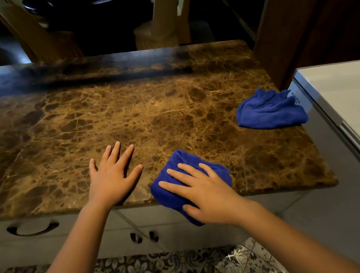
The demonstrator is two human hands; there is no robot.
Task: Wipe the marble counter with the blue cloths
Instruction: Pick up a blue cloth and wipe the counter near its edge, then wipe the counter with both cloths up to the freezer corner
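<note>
Your right hand (203,188) flat, fingers spread, pressing blue cloth (188,180) at counter (122,112) near edge | left hand (112,173) open, empty | second cloth (269,109) far-right, nearer your right hand

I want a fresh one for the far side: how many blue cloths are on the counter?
2. One bunched blue terry cloth lies under the right hand at the near edge of the brown marble counter; the other crumpled blue cloth sits at the right edge. None seems hidden.
</note>
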